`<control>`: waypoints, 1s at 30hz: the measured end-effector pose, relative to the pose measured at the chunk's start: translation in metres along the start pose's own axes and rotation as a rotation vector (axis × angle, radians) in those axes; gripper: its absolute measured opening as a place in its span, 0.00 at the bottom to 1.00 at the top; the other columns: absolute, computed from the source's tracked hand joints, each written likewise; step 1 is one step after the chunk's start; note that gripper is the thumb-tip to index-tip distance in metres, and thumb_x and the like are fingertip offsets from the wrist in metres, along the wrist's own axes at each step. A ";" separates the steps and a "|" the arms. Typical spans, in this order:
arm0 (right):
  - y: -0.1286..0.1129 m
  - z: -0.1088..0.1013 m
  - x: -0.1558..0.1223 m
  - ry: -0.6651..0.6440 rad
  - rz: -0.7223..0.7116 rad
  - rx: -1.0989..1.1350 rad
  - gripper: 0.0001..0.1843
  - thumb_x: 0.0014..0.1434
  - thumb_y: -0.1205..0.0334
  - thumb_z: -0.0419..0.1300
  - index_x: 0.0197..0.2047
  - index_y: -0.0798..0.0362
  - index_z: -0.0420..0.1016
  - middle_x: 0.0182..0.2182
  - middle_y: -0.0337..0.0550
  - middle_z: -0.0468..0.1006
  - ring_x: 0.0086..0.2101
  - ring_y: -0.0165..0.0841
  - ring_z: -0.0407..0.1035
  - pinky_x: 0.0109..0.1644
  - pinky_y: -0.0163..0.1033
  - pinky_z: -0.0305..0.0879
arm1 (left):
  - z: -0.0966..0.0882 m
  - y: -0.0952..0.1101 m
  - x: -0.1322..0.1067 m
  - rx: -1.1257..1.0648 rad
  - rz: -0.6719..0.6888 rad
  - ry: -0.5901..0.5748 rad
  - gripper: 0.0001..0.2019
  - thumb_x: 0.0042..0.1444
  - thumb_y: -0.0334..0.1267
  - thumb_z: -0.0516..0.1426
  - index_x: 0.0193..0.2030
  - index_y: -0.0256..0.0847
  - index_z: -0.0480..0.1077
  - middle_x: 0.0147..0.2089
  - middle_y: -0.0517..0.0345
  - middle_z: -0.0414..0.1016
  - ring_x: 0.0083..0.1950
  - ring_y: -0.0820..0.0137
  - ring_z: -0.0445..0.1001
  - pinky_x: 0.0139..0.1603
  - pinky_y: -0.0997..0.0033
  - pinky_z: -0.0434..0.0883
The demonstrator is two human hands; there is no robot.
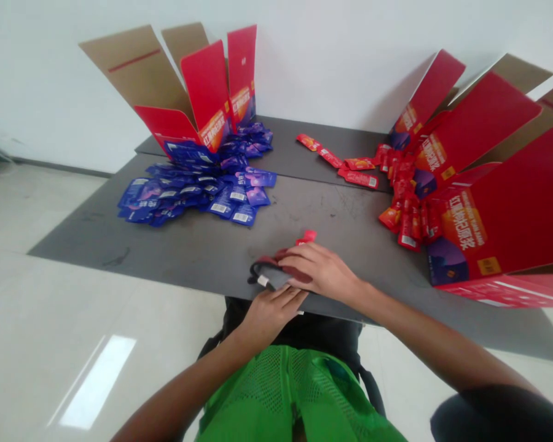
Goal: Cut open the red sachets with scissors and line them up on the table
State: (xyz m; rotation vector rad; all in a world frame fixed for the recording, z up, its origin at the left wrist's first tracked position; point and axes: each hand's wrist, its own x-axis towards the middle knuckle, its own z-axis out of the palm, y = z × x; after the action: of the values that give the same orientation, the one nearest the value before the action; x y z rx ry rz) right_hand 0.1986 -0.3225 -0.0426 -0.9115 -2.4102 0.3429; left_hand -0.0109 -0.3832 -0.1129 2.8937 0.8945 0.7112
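At the near edge of the dark grey table (203, 252), my left hand (270, 310) grips the edge of a grey pouch (267, 275) from below, fingers curled on it. My right hand (320, 270) lies on top of the pouch, fingers pressed down over red sachets (306, 237) that stick out of it. What lies beneath the right palm is hidden.
A heap of blue sachets (198, 190) spills from an open red carton (203, 104) at the back left. Red sachets (405, 209) spill from open red cartons (493, 215) on the right. A few red sachets (345, 162) lie at the back middle. White floor surrounds the table.
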 end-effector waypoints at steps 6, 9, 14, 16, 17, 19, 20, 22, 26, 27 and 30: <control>0.063 0.001 0.022 0.037 0.166 -0.146 0.15 0.68 0.54 0.63 0.56 0.47 0.77 0.55 0.48 0.80 0.54 0.45 0.72 0.59 0.54 0.68 | -0.001 0.000 0.001 0.001 0.031 -0.018 0.21 0.70 0.35 0.60 0.68 0.33 0.68 0.72 0.48 0.68 0.74 0.61 0.65 0.75 0.60 0.66; 0.069 -0.018 0.034 0.117 0.178 -0.193 0.15 0.68 0.57 0.63 0.58 0.47 0.76 0.58 0.49 0.78 0.55 0.46 0.71 0.60 0.56 0.67 | 0.000 -0.001 0.001 -0.002 0.018 -0.028 0.22 0.69 0.34 0.60 0.68 0.34 0.68 0.72 0.49 0.68 0.74 0.62 0.65 0.75 0.61 0.67; 0.006 -0.010 0.009 0.082 0.073 -0.054 0.19 0.71 0.54 0.59 0.63 0.42 0.72 0.60 0.44 0.76 0.57 0.42 0.71 0.63 0.54 0.68 | -0.002 0.001 0.002 -0.013 0.005 -0.022 0.19 0.70 0.34 0.60 0.66 0.35 0.70 0.67 0.48 0.74 0.69 0.60 0.71 0.70 0.59 0.72; -0.006 0.004 -0.002 -0.022 0.013 -0.020 0.18 0.71 0.53 0.59 0.62 0.41 0.73 0.59 0.44 0.77 0.56 0.41 0.72 0.62 0.52 0.69 | -0.004 0.002 0.002 -0.016 -0.029 -0.032 0.16 0.70 0.34 0.59 0.63 0.36 0.72 0.61 0.50 0.79 0.63 0.60 0.77 0.64 0.60 0.76; -0.005 0.010 -0.005 -0.044 0.004 -0.018 0.17 0.71 0.52 0.59 0.61 0.42 0.74 0.58 0.44 0.78 0.55 0.41 0.72 0.62 0.52 0.69 | -0.004 0.002 0.002 -0.019 -0.035 -0.030 0.16 0.70 0.35 0.59 0.62 0.36 0.72 0.60 0.50 0.80 0.61 0.60 0.78 0.63 0.61 0.77; 0.013 0.016 -0.001 -0.031 0.031 -0.044 0.16 0.71 0.52 0.59 0.59 0.44 0.75 0.57 0.46 0.78 0.55 0.41 0.72 0.60 0.51 0.69 | -0.004 0.002 0.003 -0.028 -0.017 -0.012 0.17 0.71 0.35 0.59 0.64 0.35 0.71 0.64 0.49 0.77 0.65 0.60 0.75 0.67 0.60 0.74; 0.027 0.014 0.005 -0.017 0.058 -0.073 0.16 0.71 0.52 0.59 0.59 0.45 0.75 0.57 0.47 0.78 0.55 0.42 0.72 0.60 0.51 0.69 | -0.004 0.002 0.003 -0.034 -0.003 0.000 0.19 0.70 0.35 0.60 0.65 0.34 0.70 0.67 0.49 0.74 0.69 0.60 0.72 0.70 0.60 0.71; 0.053 0.005 0.019 0.000 0.116 -0.145 0.15 0.71 0.54 0.60 0.58 0.47 0.75 0.57 0.49 0.78 0.54 0.44 0.72 0.59 0.53 0.69 | -0.003 0.001 0.002 -0.035 0.014 0.009 0.20 0.70 0.35 0.60 0.66 0.32 0.69 0.70 0.49 0.70 0.72 0.60 0.67 0.74 0.60 0.67; 0.060 -0.022 0.034 0.133 0.180 -0.215 0.16 0.71 0.56 0.60 0.59 0.47 0.74 0.58 0.50 0.77 0.54 0.47 0.71 0.59 0.56 0.67 | -0.001 -0.001 0.002 -0.026 0.014 0.011 0.19 0.71 0.35 0.59 0.66 0.33 0.69 0.71 0.50 0.69 0.72 0.62 0.67 0.74 0.62 0.66; 0.049 -0.024 0.031 0.174 0.176 -0.198 0.16 0.71 0.55 0.59 0.60 0.46 0.73 0.58 0.50 0.76 0.55 0.46 0.70 0.59 0.56 0.67 | -0.001 0.000 0.002 -0.027 0.015 0.011 0.19 0.71 0.35 0.59 0.66 0.33 0.69 0.71 0.50 0.69 0.72 0.62 0.67 0.75 0.62 0.66; 0.008 -0.015 0.011 0.117 0.080 -0.098 0.17 0.73 0.53 0.57 0.62 0.45 0.71 0.60 0.47 0.75 0.57 0.43 0.70 0.60 0.52 0.69 | -0.002 0.001 0.002 -0.036 -0.001 0.001 0.19 0.70 0.35 0.60 0.65 0.34 0.70 0.68 0.50 0.73 0.70 0.61 0.70 0.72 0.61 0.69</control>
State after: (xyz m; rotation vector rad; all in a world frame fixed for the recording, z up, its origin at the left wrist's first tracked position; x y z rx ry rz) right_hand 0.2044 -0.3082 -0.0287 -1.0442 -2.3049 0.1959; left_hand -0.0101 -0.3828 -0.1098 2.8615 0.8737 0.7214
